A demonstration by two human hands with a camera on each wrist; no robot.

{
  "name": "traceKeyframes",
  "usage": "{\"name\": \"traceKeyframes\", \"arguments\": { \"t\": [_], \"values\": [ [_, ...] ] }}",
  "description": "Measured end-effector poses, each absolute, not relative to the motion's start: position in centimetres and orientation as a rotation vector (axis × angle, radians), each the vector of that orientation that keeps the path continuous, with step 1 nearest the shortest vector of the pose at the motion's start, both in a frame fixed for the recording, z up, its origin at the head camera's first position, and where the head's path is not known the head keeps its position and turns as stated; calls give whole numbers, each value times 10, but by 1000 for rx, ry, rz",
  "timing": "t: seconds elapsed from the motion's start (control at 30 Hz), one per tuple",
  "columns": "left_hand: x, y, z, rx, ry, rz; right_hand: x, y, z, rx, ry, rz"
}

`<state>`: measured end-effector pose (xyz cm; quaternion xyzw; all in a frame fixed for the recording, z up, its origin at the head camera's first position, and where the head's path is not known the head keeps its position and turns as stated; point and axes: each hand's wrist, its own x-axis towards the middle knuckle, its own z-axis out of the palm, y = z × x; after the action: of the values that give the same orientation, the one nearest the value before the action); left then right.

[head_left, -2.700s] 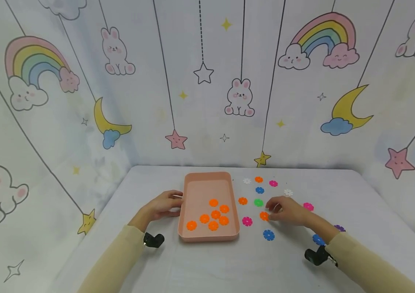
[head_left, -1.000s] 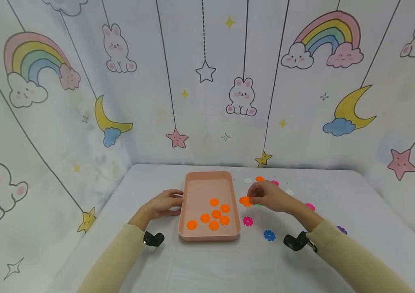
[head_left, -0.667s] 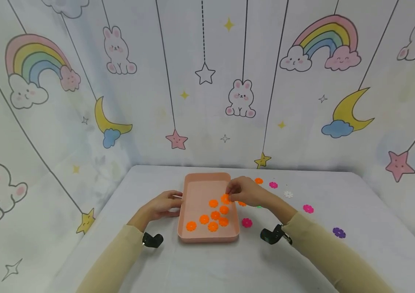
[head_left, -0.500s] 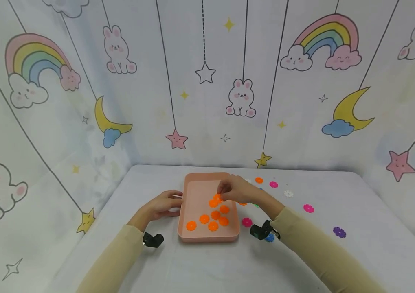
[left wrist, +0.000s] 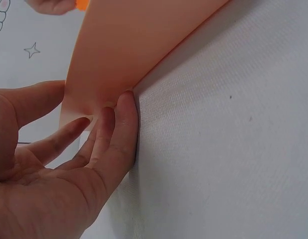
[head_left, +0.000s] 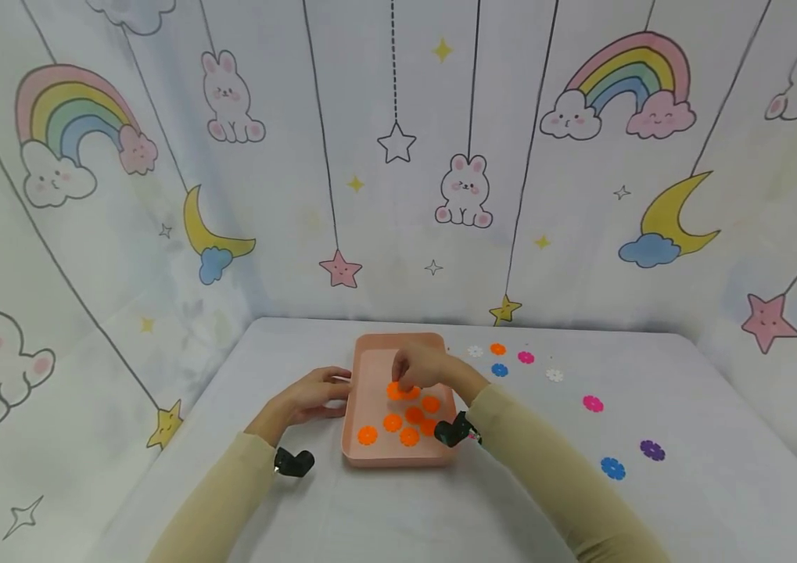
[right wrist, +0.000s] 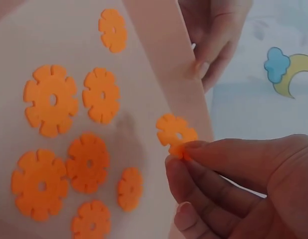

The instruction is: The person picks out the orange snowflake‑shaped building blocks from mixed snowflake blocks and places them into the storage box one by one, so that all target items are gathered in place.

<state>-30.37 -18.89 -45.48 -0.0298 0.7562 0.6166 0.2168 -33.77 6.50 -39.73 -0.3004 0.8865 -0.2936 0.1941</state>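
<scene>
Between thumb and index finger my right hand (head_left: pixel 426 367) pinches an orange snowflake-shaped plastic disc (right wrist: pixel 175 132) with a notched edge and a centre hole. It holds the disc over the pink tray (head_left: pixel 401 461), towards the tray's left side. Several more orange discs (right wrist: pixel 52 100) lie on the tray floor below. At the tray's left wall rests my left hand (head_left: pixel 317 392). In the left wrist view its fingertips (left wrist: pixel 126 102) touch the outside of the wall low down, with the thumb up at the rim.
Right of the tray lie loose discs: white (head_left: pixel 475 351), orange (head_left: pixel 497 349), blue (head_left: pixel 500 370), pink (head_left: pixel 592 403) and purple (head_left: pixel 652 450) ones among them. My right sleeve (head_left: pixel 546 461) crosses the table there and hides part of it. A cartoon-printed cloth (head_left: pixel 398 234) hangs behind the table.
My right hand has picked up an orange disc from the table right of the tray and carried it left, over the tray. The left hand has stayed at the tray's side.
</scene>
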Motion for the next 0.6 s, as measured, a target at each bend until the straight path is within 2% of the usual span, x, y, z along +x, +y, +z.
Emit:
{"name": "traceKeyframes", "arguments": {
  "t": [0.3, 0.6],
  "values": [
    [-301, -189, -453, -72, 2103, 1690, -337, 48, -409, -661, 2532, -700],
    [-302, -190, -453, -68, 2099, 1691, -337, 47, -412, -642, 2526, -672]
  ]
}}
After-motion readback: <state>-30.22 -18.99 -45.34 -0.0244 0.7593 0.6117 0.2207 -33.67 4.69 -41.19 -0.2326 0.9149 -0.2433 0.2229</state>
